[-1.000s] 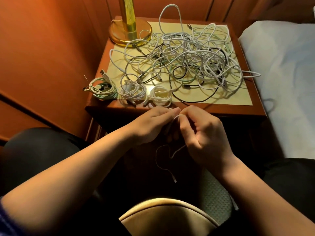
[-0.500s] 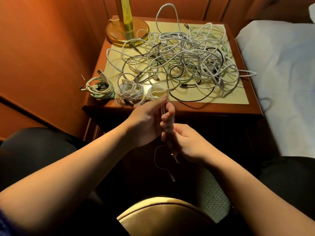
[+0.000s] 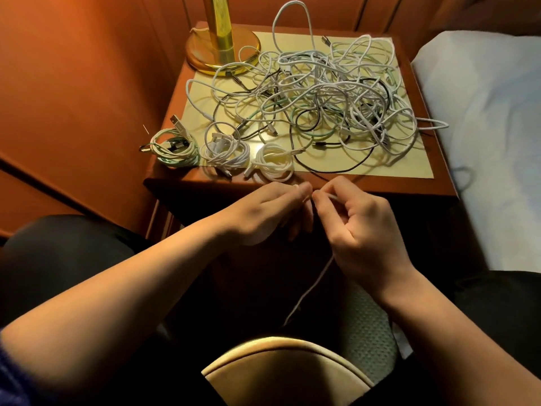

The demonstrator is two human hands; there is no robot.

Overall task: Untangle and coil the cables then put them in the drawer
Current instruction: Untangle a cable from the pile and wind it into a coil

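A big tangle of white, black and pale green cables [image 3: 322,95] covers the nightstand top [image 3: 409,171]. Three coiled bundles lie along its front left: a green-white coil [image 3: 172,148], a white coil [image 3: 225,149] and another white coil [image 3: 273,164]. Just below the nightstand's front edge my left hand [image 3: 263,212] and my right hand [image 3: 360,230] meet on a thin white cable [image 3: 310,288]. The right hand pinches it between thumb and forefinger; its loose end hangs down between my knees. The left hand's fingers curl round the wound part, which is mostly hidden.
A brass lamp base [image 3: 222,51] stands at the nightstand's back left corner. A wood-panelled wall runs along the left, and a bed with a white sheet [image 3: 483,127] lies on the right. A beige chair edge [image 3: 287,367] sits between my legs.
My right hand rose from below my left hand to beside it, carrying the cable up. The hanging end is shorter and hangs straighter.
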